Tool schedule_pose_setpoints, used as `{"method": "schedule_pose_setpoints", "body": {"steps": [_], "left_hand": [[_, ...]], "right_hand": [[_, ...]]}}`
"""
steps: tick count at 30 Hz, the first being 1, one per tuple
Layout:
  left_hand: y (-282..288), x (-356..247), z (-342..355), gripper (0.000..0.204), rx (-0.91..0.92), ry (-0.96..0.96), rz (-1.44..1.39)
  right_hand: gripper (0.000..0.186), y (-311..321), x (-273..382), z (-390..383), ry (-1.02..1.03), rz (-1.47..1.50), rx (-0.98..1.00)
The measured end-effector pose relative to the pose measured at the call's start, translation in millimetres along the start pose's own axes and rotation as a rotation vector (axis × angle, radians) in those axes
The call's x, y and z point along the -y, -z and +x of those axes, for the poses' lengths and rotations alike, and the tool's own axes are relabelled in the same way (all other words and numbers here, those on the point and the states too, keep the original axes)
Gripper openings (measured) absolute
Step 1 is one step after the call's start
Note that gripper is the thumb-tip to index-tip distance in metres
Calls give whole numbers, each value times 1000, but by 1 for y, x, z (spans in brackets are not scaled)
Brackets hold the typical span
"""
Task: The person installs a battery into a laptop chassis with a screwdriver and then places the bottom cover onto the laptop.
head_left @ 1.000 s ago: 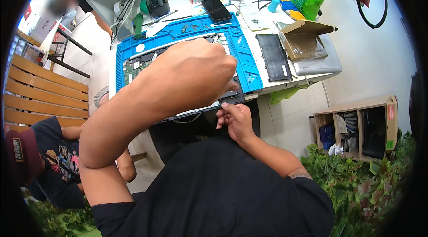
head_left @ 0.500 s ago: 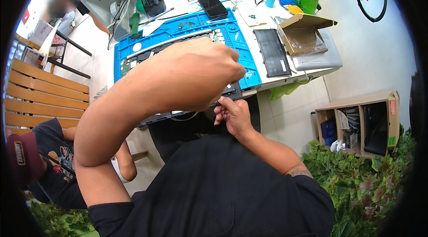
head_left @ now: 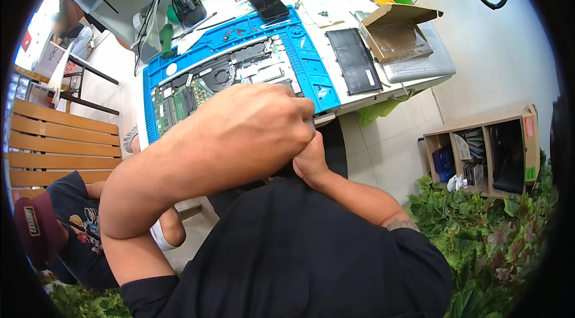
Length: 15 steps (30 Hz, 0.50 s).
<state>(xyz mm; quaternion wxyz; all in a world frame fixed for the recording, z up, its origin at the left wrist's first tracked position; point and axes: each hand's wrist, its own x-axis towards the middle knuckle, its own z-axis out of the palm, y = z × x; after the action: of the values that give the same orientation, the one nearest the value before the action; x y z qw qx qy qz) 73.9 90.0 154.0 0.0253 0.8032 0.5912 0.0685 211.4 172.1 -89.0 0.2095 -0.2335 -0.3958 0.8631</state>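
An opened laptop base (head_left: pixel 221 77), with its fan and green circuit board bare, lies on a blue repair mat (head_left: pixel 317 72). My left arm reaches across the laptop's near side. My left hand (head_left: pixel 269 115) is curled closed over its near right corner, knuckles up; whatever the fingers hold is hidden beneath. Against it from below sits my right hand (head_left: pixel 310 161), curled by the laptop's near edge, its fingertips mostly covered by the left hand. A flat black laptop battery (head_left: pixel 353 61) lies right of the mat.
An open cardboard box (head_left: pixel 398 42) rests on a silver laptop (head_left: pixel 434 63) at the bench's right. A black phone (head_left: pixel 268 5) lies at the mat's far edge. Screwdrivers (head_left: pixel 187 0) stand in a holder at the back left. A person in a cap (head_left: pixel 36 222) is at my left.
My left hand has come nearer to me and onto my right hand, uncovering the laptop's fan and middle. The right hand's fingers, seen before at the laptop's edge, are now largely hidden.
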Motion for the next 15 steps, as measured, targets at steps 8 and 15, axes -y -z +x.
{"method": "schedule_pose_setpoints", "body": {"steps": [8, 15], "left_hand": [[32, 3, 20, 13, 341, 371, -4], [15, 22, 13, 14, 67, -46, -62]], "right_hand": [[34, 4, 0, 4, -139, -21, -27], [32, 1, -1, 3, -137, 14, 8]]}}
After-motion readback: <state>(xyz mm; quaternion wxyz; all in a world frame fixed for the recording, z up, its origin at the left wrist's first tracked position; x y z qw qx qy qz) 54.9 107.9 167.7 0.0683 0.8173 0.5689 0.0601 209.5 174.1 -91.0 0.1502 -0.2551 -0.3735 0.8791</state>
